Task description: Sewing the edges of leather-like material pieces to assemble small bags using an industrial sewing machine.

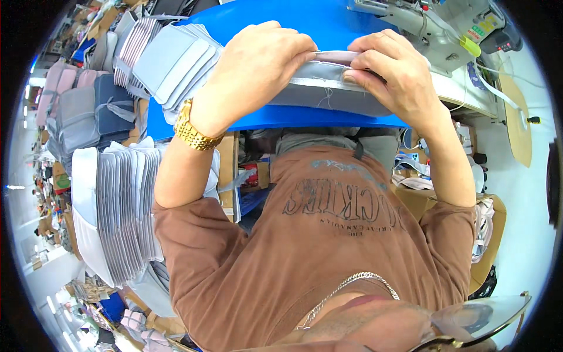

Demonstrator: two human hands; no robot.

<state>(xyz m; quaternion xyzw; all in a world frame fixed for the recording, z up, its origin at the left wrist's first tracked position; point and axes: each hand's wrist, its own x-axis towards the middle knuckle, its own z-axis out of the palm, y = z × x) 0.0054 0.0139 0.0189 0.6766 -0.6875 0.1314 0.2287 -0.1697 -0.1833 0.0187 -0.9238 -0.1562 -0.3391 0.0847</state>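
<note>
Both my hands hold a grey fabric piece (334, 88) over the blue tabletop (287, 13). It has a pale pinkish strip along its upper edge and loose threads hanging from its face. My left hand (264, 56), with a gold watch on the wrist, pinches the strip between thumb and fingers. Opposite it, my right hand (393, 67) grips the other end of the same edge, its thumb under the fold and its fingers on top. The lower part of the piece hangs near the table's front edge.
Grey rounded panels (176, 56) lie stacked on the table's left. A sewing machine (422, 26) stands at the far right. Below left rises a tall pile of grey pieces (120, 205), with tied bundles (79, 114) beyond. A cardboard box (498, 234) sits at the right.
</note>
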